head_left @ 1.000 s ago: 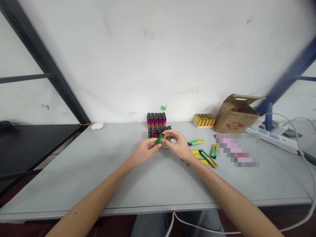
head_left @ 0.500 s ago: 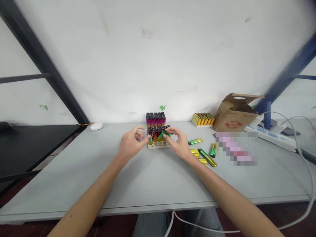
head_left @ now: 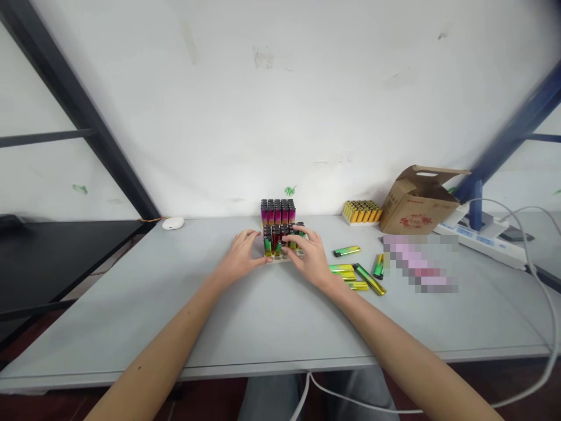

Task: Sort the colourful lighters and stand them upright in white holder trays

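Observation:
My right hand pinches a green and yellow lighter at the front of a pale holed tray. Upright lighters fill the rows behind, among them dark red ones. At the tray's left front corner stands another green lighter. My left hand is beside that corner, thumb against the tray's edge, fingers apart and holding nothing. Several loose green and yellow lighters lie on the table right of my right hand, some partly hidden by my wrist.
Behind stands a block of purple and pink lighters. Toward the right are a tray of yellow batteries, an open cardboard box, a blurred pink item and a white power strip. A white case sits at left.
My right hand has moved left, bringing the lighter from a slant over the tray to its front row. My left hand has come down to the tray's corner.

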`<move>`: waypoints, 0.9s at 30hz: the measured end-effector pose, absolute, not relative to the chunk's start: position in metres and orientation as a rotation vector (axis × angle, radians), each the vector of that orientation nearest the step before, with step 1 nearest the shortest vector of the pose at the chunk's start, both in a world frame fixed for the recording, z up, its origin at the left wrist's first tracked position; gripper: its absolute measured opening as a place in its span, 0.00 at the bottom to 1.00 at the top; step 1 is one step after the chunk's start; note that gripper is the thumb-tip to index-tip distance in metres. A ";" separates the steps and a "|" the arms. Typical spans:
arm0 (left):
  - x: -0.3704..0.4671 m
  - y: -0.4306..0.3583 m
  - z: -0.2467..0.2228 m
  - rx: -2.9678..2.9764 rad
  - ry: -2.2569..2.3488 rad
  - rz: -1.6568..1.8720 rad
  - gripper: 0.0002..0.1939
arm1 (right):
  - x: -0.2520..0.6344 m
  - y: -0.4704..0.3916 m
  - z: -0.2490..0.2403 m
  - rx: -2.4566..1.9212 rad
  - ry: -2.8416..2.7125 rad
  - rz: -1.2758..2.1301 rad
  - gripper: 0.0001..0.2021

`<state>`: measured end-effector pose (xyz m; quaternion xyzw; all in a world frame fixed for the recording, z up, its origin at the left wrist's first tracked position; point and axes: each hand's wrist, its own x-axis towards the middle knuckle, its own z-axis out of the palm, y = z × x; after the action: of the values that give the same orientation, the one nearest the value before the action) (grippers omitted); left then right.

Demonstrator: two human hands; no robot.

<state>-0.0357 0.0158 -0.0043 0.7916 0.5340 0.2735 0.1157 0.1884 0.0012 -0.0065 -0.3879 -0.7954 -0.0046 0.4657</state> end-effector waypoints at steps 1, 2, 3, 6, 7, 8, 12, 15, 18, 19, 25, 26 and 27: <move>-0.036 0.016 -0.004 2.319 1.555 0.814 0.38 | 0.189 0.002 -0.006 -0.956 -1.963 -0.056 0.10; -0.036 0.017 -0.005 2.311 1.535 0.828 0.38 | 0.190 0.002 -0.005 -0.969 -1.979 -0.103 0.11; -0.037 0.017 -0.005 2.292 1.500 0.843 0.39 | 0.191 0.003 -0.004 -0.990 -2.002 -0.149 0.12; -0.037 0.018 -0.007 2.178 1.326 0.911 0.42 | 0.193 0.001 -0.001 -1.048 -2.110 -0.236 0.17; -0.036 0.019 -0.008 2.143 1.272 0.930 0.44 | 0.194 0.001 0.001 -1.050 -2.150 -0.242 0.19; -0.036 0.018 -0.008 2.120 1.234 0.937 0.45 | 0.195 0.000 0.003 -1.044 -2.182 -0.237 0.21; -0.033 0.017 -0.009 2.145 1.231 0.831 0.46 | 0.212 0.003 0.015 -1.048 -2.160 -0.130 0.23; -0.031 0.017 -0.010 2.176 1.303 0.801 0.43 | 0.234 0.011 0.022 -1.256 -2.032 0.019 0.19; -0.031 0.018 -0.012 2.185 1.355 0.801 0.42 | 0.253 0.018 0.024 -1.724 -1.938 0.028 0.16; -0.031 0.019 -0.013 2.180 1.364 0.804 0.43 | 0.257 0.020 0.024 -1.846 -1.895 0.003 0.16; -0.030 0.020 -0.013 2.186 1.391 0.799 0.41 | 0.267 0.018 0.031 -2.118 -1.783 0.011 0.18; -0.029 0.020 -0.013 2.190 1.391 0.797 0.40 | 0.268 0.017 0.033 -2.147 -1.806 0.035 0.19; -0.029 0.020 -0.012 2.192 1.393 0.799 0.40 | 0.268 0.016 0.034 -2.173 -1.832 0.054 0.19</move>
<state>-0.0287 0.0201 -0.0125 0.7887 0.5012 0.2873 0.2103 0.2676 0.0158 0.0335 -0.7559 -0.6373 0.0188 0.1487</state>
